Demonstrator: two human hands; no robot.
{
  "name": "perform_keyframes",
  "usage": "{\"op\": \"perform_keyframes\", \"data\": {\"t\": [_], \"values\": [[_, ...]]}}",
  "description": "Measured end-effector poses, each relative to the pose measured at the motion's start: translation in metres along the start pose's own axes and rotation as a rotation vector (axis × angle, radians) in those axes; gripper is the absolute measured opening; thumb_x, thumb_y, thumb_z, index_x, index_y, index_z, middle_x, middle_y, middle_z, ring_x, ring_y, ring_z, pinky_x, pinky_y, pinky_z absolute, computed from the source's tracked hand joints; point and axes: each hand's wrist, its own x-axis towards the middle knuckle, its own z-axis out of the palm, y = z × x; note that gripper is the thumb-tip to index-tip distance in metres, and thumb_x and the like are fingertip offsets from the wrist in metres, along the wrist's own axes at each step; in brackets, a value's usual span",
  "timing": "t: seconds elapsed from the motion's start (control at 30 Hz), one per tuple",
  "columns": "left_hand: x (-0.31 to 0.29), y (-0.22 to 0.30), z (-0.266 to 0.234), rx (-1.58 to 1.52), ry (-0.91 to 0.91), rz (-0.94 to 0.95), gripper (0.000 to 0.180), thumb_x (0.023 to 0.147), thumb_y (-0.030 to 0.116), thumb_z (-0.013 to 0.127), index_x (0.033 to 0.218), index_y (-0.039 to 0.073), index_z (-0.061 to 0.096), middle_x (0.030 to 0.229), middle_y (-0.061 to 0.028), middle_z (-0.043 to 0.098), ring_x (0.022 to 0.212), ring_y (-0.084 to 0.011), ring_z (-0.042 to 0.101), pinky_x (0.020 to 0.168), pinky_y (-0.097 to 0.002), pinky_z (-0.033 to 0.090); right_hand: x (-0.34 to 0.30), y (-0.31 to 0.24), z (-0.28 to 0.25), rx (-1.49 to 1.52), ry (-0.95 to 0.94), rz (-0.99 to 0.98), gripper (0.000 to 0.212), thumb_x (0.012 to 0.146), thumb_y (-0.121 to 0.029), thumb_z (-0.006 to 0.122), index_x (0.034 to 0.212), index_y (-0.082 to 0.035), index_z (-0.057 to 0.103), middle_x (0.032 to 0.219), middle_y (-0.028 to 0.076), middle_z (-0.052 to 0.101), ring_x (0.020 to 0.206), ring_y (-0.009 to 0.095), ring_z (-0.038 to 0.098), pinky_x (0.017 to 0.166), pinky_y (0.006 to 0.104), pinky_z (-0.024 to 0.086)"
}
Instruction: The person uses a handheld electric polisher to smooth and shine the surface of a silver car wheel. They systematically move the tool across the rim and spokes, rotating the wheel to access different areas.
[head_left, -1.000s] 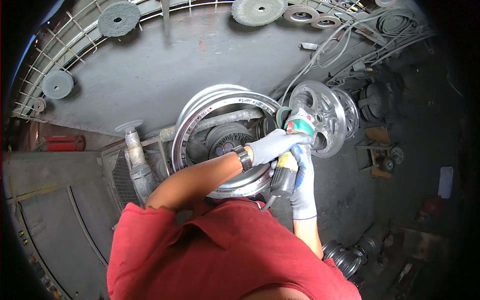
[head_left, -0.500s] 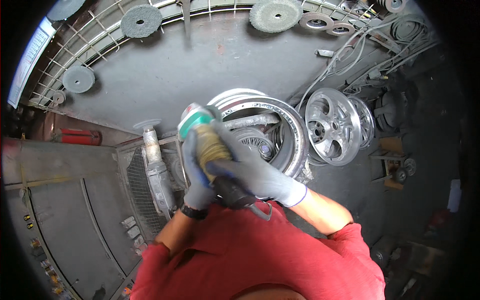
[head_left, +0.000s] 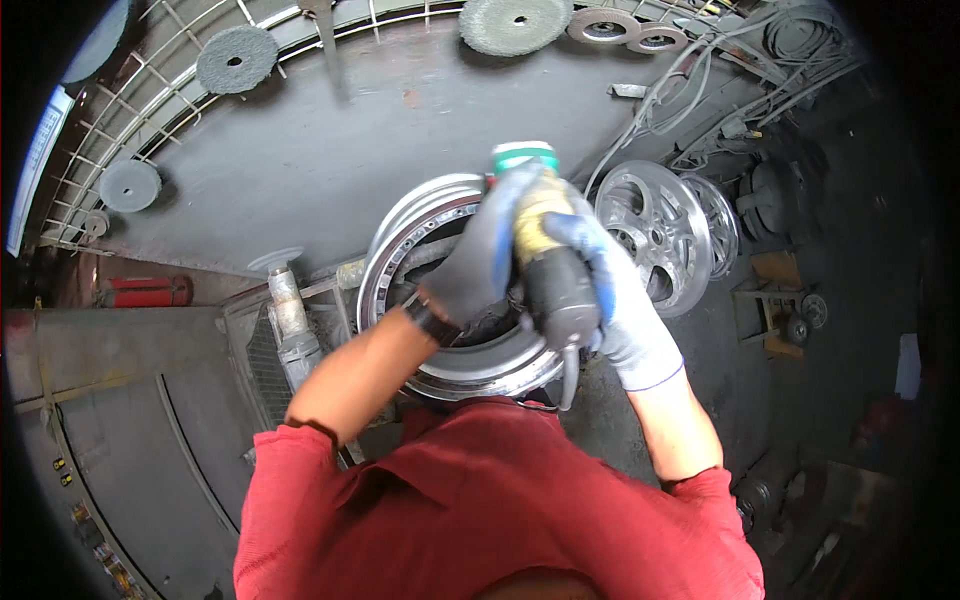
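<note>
Holds a power tool (head_left: 540, 228) between left hand (head_left: 485, 255) and right hand (head_left: 610, 270), both gloved, in front of the chest and over the upper right part of a ring-shaped wheel rim (head_left: 368, 292). Points the green-collared head away from the body, with the yellow section between the palms and the black rear end nearer to the red shirt (head_left: 490, 500). Has the left hand closed around the left side of the yellow section, up toward the green collar; has the right hand closed around the right side, beside the black end. Trails a pale cable (head_left: 570, 380) from that end toward the shirt. Cannot tell, for blur, the exact place of each finger, nor any contact between tool and rim. Wears a dark band (head_left: 432, 322) on the left wrist.

Has, just beyond the rim's right edge and near the right hand, a silver spoked wheel (head_left: 655, 237), with a second wheel (head_left: 722, 222) partly hidden behind. Past the rim's left edge, well apart from the left hand, shows a second tool (head_left: 292, 318) with a pale disc (head_left: 275, 259) at the top; farther left, a red cylinder (head_left: 150, 291) on its side. Beyond the rim's top edge, backs onto a grey panel (head_left: 420, 115), bordered along the upper edge by a wire rack (head_left: 190, 112) with round abrasive discs (head_left: 510, 32). At the panel's upper right corner, shows coiled cables (head_left: 805, 35).
</note>
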Motion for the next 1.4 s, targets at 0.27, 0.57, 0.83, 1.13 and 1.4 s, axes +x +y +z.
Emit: {"op": "perform_keyframes", "data": {"t": [0.27, 0.57, 0.83, 1.13, 1.4], "values": [[0.066, -0.07, 0.025, 0.116, -0.105, -0.677, 0.032, 0.107, 0.038, 0.062, 0.115, 0.008, 0.065, 0.099, -0.0052, 0.072, 0.083, -0.0135, 0.07, 0.074, -0.0285, 0.06, -0.031, 0.048, -0.077, 0.568, 0.238, -0.135, 0.053, 0.099, -0.047, 0.056, 0.128, -0.002, 0.055, 0.099, 0.016, 0.068, 0.077, 0.03, 0.07, 0.063, 0.0431, 0.061], [0.006, -0.036, 0.015, 0.504, 0.045, -0.284, 0.048, 0.108, 0.049, 0.057, 0.117, 0.004, 0.069, 0.096, -0.005, 0.074, 0.084, -0.0119, 0.073, 0.077, -0.0278, 0.061, -0.031, 0.077, -0.049, 0.434, -0.021, -0.126, 0.058, 0.098, -0.046, 0.062, 0.131, 0.001, 0.055, 0.106, 0.016, 0.069, 0.086, 0.028, 0.071, 0.071, 0.0409, 0.062], [-0.136, -0.025, -0.02, 0.142, 0.506, 0.435, 0.056, 0.11, 0.05, 0.05, 0.14, 0.003, 0.054, 0.123, -0.0115, 0.067, 0.106, -0.0209, 0.072, 0.091, -0.038, 0.062, 0.011, 0.091, 0.002, -0.679, -0.489, -0.342, 0.09, 0.099, -0.021, 0.07, 0.169, -0.002, 0.016, 0.17, 0.02, 0.03, 0.157, 0.026, 0.027, 0.128, 0.0375, 0.025], [-0.082, -0.025, -0.018, 0.075, 0.363, 0.211, 0.053, 0.105, 0.051, 0.061, 0.135, 0.007, 0.054, 0.111, -0.0083, 0.068, 0.096, -0.0184, 0.072, 0.082, -0.0347, 0.063, 0.001, 0.071, -0.022, -0.443, -0.297, -0.289, 0.086, 0.102, -0.018, 0.067, 0.169, -0.002, 0.015, 0.17, 0.022, 0.029, 0.158, 0.027, 0.026, 0.127, 0.0371, 0.025], [0.02, -0.065, 0.017, 0.447, -0.014, -0.389, 0.041, 0.108, 0.04, 0.062, 0.121, 0.002, 0.068, 0.107, -0.0025, 0.071, 0.093, -0.0087, 0.069, 0.083, -0.0258, 0.056, -0.042, 0.083, -0.076, 0.367, 0.196, -0.153, 0.056, 0.101, -0.043, 0.055, 0.141, -0.004, 0.048, 0.103, 0.018, 0.068, 0.076, 0.028, 0.073, 0.062, 0.0392, 0.064]]}}
